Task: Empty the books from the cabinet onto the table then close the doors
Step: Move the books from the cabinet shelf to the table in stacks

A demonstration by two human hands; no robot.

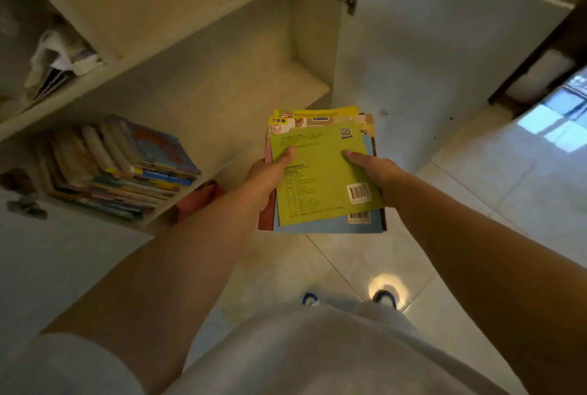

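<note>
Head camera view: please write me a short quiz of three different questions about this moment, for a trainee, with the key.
1. True or false: both hands hold the stack of books.
2. Which colour is the top cover of the held stack? A) green B) red C) white
3. Fill in: more books remain on the cabinet's ____ side, as the camera sees it.

Key:
1. True. The left hand and the right hand each have a thumb on top of the stack.
2. A.
3. Left. The cabinet door on the right stands open.
</note>
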